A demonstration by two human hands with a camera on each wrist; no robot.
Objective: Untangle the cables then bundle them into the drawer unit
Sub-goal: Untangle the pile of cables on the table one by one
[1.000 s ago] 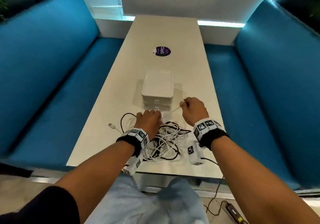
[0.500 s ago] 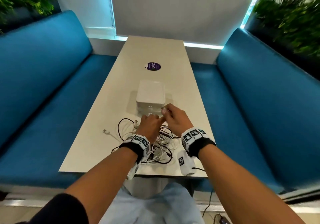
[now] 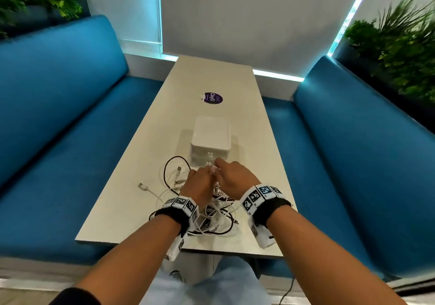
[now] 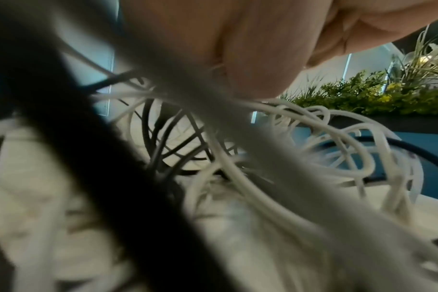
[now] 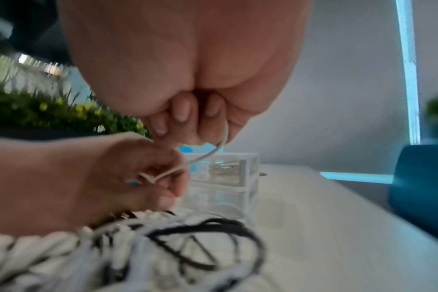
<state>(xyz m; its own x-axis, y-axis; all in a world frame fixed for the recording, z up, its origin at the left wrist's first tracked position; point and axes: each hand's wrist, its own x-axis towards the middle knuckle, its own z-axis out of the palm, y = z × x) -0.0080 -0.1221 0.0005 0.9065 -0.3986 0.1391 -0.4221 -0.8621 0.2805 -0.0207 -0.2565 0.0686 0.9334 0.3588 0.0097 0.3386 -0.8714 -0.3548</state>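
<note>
A tangle of white and black cables (image 3: 211,220) lies on the near end of the table (image 3: 131,201), close up as the cable tangle (image 4: 238,162) in the left wrist view. Just beyond it stands a small white drawer unit (image 3: 210,137) with clear drawers, the drawer unit (image 5: 228,173) shut. My left hand (image 3: 200,182) and right hand (image 3: 231,175) meet above the heap. In the right wrist view a thin white cable (image 5: 213,152) runs from my right hand (image 5: 208,126), which pinches it, to my left hand (image 5: 148,177), which holds its folded end.
Blue bench seats (image 3: 70,139) flank the table on both sides. A purple round sticker (image 3: 213,98) lies past the drawer unit. A loose white plug (image 3: 142,185) and a black loop (image 3: 174,168) reach left of the heap. Plants (image 3: 400,45) stand behind the benches.
My right hand, which held the white cable stretched out to the right, has come in to meet the left hand. The head view has tilted up.
</note>
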